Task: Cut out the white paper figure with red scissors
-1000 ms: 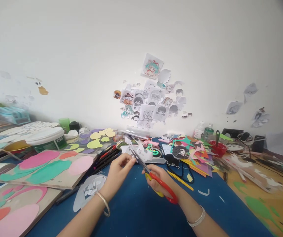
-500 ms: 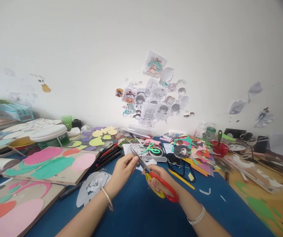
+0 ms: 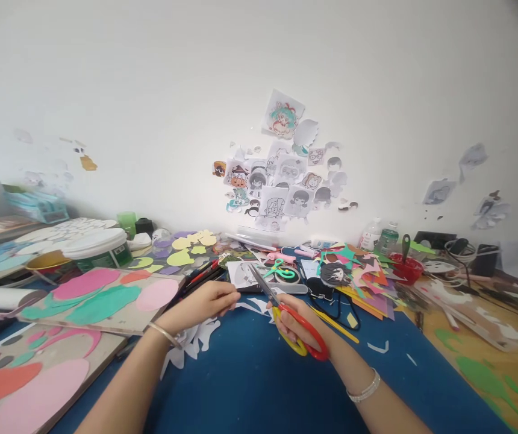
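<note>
Right hand [image 3: 299, 307]: scissors [image 3: 305, 324] clasped by the handles.
Left hand [image 3: 207, 302]: fingers curled; whether anything is held cannot be told.
Paper scraps [image 3: 203, 337]: strewn near left wrist.

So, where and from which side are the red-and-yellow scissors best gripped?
Probably by the handle loops of the red-and-yellow scissors, coming from the person's near right: the loops face back that way, where the right hand holds them, while the metal blades point forward and leftward, away from the body.

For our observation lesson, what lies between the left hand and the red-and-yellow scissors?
White paper scraps on the blue tabletop, in the head view.
</note>
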Motion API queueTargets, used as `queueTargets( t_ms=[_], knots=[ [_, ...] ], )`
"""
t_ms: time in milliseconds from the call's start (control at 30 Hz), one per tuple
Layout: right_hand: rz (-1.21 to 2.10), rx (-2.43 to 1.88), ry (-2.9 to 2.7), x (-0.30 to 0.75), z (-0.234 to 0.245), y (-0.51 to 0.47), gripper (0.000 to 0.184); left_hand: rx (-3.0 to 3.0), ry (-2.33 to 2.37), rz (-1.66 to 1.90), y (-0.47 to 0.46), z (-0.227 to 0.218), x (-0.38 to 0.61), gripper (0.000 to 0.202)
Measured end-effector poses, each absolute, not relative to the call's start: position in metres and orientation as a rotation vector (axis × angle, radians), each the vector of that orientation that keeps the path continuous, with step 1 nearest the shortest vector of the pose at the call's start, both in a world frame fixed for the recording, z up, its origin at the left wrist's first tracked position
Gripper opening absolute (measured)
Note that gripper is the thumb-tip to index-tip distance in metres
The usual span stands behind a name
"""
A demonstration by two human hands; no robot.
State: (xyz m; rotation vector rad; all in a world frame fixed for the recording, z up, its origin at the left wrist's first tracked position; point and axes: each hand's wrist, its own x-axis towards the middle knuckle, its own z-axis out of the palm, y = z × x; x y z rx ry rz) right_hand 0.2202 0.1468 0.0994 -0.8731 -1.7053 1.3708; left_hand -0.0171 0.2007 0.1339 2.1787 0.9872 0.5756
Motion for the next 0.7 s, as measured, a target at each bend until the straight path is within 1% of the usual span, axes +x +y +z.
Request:
queueTargets(
  t_ms=[133,200,233,367,567,633,700],
  knots=[
    [1.341,-0.904,-1.749,0.221,0.098,0.149,0.057,2.029,1.227,0.028,0.205,0.136,-0.056,0.032],
    [1.331,-0.91,-1.77,0.221,0.097,0.149,0.057,1.941,1.293,-0.151,0.208,0.132,-0.067,0.028],
    [1.328,-0.918,-1.775,0.221,0.097,0.149,0.057,1.921,1.314,-0.184,0.21,0.13,-0.07,0.028],
    [1.326,-0.962,-1.789,0.222,0.098,0.148,0.058,1.932,1.409,-0.182,0.215,0.124,-0.073,0.034],
    [1.353,-0.947,-1.771,0.223,0.098,0.148,0.049,1.96,1.557,-0.155,0.222,0.121,-0.076,0.044],
    [1.343,-0.944,-1.769,0.223,0.097,0.149,0.049,1.98,1.572,-0.126,0.223,0.121,-0.077,0.043],
    [1.334,-0.932,-1.768,0.223,0.096,0.149,0.05,1.991,1.577,-0.107,0.224,0.12,-0.077,0.037]
  ],
)
